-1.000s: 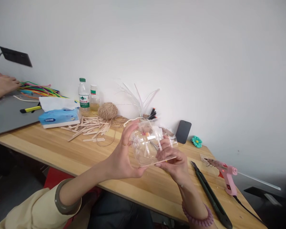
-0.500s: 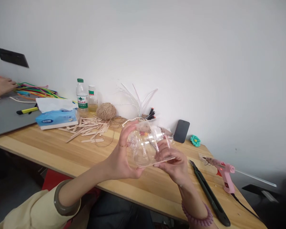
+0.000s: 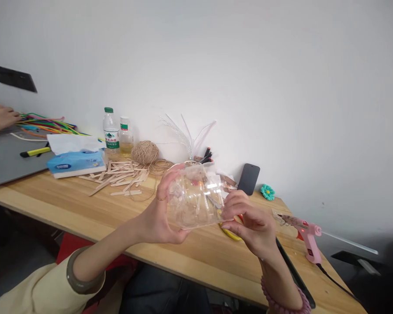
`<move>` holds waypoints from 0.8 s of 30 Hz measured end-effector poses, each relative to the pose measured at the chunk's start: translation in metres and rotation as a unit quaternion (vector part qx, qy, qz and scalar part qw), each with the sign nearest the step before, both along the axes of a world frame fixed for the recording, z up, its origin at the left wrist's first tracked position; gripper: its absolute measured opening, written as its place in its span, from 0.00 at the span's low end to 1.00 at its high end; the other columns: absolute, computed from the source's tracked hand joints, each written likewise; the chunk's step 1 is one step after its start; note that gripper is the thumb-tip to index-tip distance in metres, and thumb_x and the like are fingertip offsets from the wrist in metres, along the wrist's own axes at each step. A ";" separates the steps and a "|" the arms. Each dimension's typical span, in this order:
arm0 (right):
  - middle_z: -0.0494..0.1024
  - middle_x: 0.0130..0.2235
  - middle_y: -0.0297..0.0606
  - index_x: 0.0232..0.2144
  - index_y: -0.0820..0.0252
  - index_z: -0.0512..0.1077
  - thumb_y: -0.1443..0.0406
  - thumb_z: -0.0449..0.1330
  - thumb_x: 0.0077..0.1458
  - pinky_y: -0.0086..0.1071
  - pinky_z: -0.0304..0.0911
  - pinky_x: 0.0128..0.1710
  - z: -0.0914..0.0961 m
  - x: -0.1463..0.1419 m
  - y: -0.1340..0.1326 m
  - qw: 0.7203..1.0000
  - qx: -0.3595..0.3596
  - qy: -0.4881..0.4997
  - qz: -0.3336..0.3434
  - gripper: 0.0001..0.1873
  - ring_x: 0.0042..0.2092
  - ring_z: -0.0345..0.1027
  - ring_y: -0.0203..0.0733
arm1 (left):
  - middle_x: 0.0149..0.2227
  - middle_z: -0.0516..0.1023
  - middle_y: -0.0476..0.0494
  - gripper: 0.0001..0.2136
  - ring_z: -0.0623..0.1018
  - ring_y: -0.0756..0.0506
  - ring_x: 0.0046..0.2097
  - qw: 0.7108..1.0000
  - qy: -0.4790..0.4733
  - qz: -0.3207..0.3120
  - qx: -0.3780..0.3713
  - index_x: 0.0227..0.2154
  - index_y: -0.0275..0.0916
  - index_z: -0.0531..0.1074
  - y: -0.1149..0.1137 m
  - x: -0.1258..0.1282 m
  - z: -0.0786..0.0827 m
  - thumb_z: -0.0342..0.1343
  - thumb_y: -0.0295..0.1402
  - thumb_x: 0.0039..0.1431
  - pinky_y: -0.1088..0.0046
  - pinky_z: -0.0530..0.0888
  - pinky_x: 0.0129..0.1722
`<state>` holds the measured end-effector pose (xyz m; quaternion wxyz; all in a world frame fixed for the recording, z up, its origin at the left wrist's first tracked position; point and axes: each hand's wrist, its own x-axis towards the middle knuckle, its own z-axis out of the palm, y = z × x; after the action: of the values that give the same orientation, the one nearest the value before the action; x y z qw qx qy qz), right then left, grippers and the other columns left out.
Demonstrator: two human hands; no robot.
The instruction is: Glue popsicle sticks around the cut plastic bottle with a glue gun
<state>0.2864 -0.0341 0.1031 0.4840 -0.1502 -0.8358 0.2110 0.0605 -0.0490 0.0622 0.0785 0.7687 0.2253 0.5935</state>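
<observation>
A clear plastic bottle piece (image 3: 194,200), apparently a cut section with ridged walls, is held sideways above the table. My left hand (image 3: 162,213) wraps its left end, with the thumb below and the fingers over the top. At the right end my right hand (image 3: 249,220) pinches the rim between thumb and fingers. Behind the plastic, partly hidden by it and my right hand, lie scissors (image 3: 232,233) with yellow and red on the handles.
Wooden sticks (image 3: 124,174), a twine ball (image 3: 145,152) and a tissue pack (image 3: 75,162) lie left. A pink glue gun (image 3: 309,237) and dark utility knife (image 3: 294,274) lie right. A phone (image 3: 249,179) leans against the wall. Another person's hand (image 3: 1,120) is far left.
My right hand has shifted right, from inside and under the plastic to its right rim. My left hand and the plastic moved slightly left, and the scissors' handles now show.
</observation>
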 end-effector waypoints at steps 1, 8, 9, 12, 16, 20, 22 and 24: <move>0.74 0.28 0.35 0.31 0.51 0.75 0.64 0.66 0.51 0.42 0.63 0.39 0.001 0.000 0.000 1.000 0.006 -0.001 -0.004 0.03 0.34 0.66 0.43 | 0.63 0.46 0.36 0.52 0.50 0.29 0.65 1.000 0.005 0.008 0.007 0.62 0.51 0.38 0.000 0.000 0.000 0.66 0.28 0.36 0.42 0.55 0.60; 0.75 0.26 0.35 0.30 0.52 0.75 0.63 0.65 0.51 0.40 0.63 0.36 0.001 0.000 0.001 1.000 0.021 -0.006 -0.001 0.02 0.34 0.66 0.42 | 0.64 0.44 0.34 0.54 0.50 0.29 0.65 1.000 0.016 0.001 0.001 0.63 0.48 0.36 -0.002 -0.002 0.001 0.66 0.27 0.37 0.43 0.53 0.62; 0.75 0.26 0.34 0.29 0.52 0.75 0.63 0.65 0.51 0.40 0.63 0.36 0.000 0.000 0.001 1.000 0.020 -0.006 0.002 0.02 0.33 0.66 0.42 | 0.64 0.43 0.34 0.54 0.50 0.29 0.65 1.000 0.017 -0.002 -0.008 0.63 0.48 0.35 -0.002 -0.002 0.000 0.66 0.27 0.37 0.43 0.53 0.62; 0.74 0.25 0.34 0.28 0.52 0.75 0.64 0.65 0.51 0.40 0.63 0.36 -0.001 0.000 0.002 1.000 0.014 -0.004 0.003 0.02 0.32 0.66 0.42 | 0.66 0.41 0.35 0.57 0.49 0.29 0.66 0.999 0.027 0.000 -0.017 0.63 0.49 0.32 -0.004 -0.002 -0.001 0.67 0.27 0.37 0.43 0.53 0.62; 0.74 0.25 0.33 0.27 0.52 0.74 0.64 0.65 0.52 0.41 0.63 0.36 -0.004 0.000 0.001 1.000 0.019 -0.007 0.002 0.03 0.32 0.66 0.42 | 0.67 0.38 0.35 0.58 0.46 0.30 0.66 0.999 0.041 0.003 -0.002 0.64 0.50 0.30 -0.007 -0.001 0.002 0.67 0.28 0.37 0.45 0.52 0.62; 0.74 0.27 0.34 0.29 0.52 0.73 0.65 0.63 0.53 0.41 0.63 0.38 -0.003 0.001 0.006 0.999 0.032 -0.023 -0.011 0.02 0.34 0.65 0.42 | 0.67 0.35 0.34 0.58 0.45 0.32 0.67 0.998 0.033 0.012 -0.048 0.63 0.49 0.28 -0.002 -0.003 -0.003 0.67 0.28 0.39 0.44 0.48 0.63; 0.73 0.29 0.35 0.30 0.53 0.72 0.65 0.62 0.55 0.41 0.62 0.40 0.001 0.000 0.012 0.997 0.043 -0.053 -0.032 0.02 0.36 0.65 0.43 | 0.67 0.33 0.33 0.59 0.42 0.30 0.67 0.991 0.045 0.021 -0.127 0.63 0.50 0.27 0.005 -0.010 -0.013 0.69 0.32 0.38 0.41 0.47 0.62; 0.73 0.31 0.36 0.30 0.54 0.71 0.65 0.61 0.56 0.41 0.62 0.41 0.005 -0.004 0.020 0.991 0.059 -0.115 -0.043 0.02 0.38 0.65 0.43 | 0.67 0.29 0.32 0.61 0.38 0.28 0.67 0.975 0.073 0.037 -0.207 0.63 0.51 0.27 0.012 -0.020 -0.025 0.70 0.37 0.36 0.38 0.45 0.60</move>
<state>0.2828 -0.0145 0.1077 0.4018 -0.1808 -0.8894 0.1217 0.0409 -0.0365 0.0367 0.1974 0.7681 0.3763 0.4790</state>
